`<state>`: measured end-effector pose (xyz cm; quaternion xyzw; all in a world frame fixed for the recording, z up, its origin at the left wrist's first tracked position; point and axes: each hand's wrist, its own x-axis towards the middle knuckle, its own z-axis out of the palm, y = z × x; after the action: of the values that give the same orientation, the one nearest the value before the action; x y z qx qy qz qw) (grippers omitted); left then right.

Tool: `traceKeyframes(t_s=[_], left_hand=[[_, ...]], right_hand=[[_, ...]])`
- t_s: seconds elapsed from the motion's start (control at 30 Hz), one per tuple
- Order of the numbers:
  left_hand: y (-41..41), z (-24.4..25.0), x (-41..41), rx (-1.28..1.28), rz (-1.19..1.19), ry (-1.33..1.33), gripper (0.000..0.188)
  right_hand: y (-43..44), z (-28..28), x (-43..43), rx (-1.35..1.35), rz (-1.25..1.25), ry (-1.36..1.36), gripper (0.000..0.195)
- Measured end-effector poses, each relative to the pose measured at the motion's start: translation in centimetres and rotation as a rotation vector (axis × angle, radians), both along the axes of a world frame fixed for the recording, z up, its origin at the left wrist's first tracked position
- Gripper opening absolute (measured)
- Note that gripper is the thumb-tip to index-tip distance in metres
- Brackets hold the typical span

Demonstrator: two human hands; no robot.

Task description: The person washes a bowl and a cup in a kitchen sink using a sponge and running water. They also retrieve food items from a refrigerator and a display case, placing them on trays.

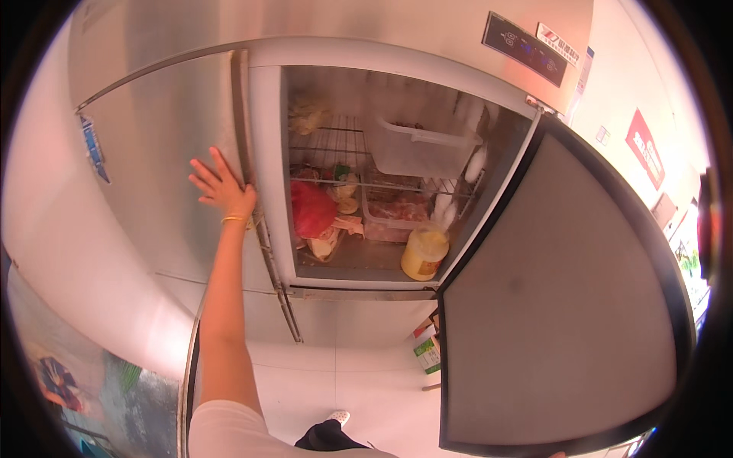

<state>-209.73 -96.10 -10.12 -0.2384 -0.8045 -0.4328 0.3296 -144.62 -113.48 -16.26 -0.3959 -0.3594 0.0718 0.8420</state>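
Note:
My left hand [224, 184] is spread with its fingers apart against the closed left door [172, 131] of a steel upright freezer, beside the door's edge. A yellow bracelet is on the wrist. Of my right hand [557, 455] only a fingertip shows, at the bottom edge of the opened right door [550, 297]; its grip is hidden. Inside the compartment, a translucent plastic bin [421, 150] sits on a wire rack. Below it are a container of frozen meat [395, 217], a red plastic bag [312, 209] and a yellow-filled plastic jar [425, 252] at the front right.
Cold mist hangs in the upper compartment. A dark control panel [525, 48] is above the opening. Below, a green-and-white carton [428, 355] stands behind the open door. Pale floor tiles [298, 378] and a white shoe [339, 417] show underneath. A grey surface with items lies at the lower left.

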Motion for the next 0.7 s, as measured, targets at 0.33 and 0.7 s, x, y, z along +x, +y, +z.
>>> traceKeyframes(t_s=[0.33,0.7], left_hand=[[-6.3,0.2,1.2,0.005,-0.281,0.212,0.101],[-34.1,0.1,5.2,0.924,-0.533,-0.289,0.051]], right_hand=[[1.7,1.6,0.4,-0.057,-0.206,0.121,0.065],[7.0,2.6,-3.2,0.029,-0.101,-0.029,0.055]])
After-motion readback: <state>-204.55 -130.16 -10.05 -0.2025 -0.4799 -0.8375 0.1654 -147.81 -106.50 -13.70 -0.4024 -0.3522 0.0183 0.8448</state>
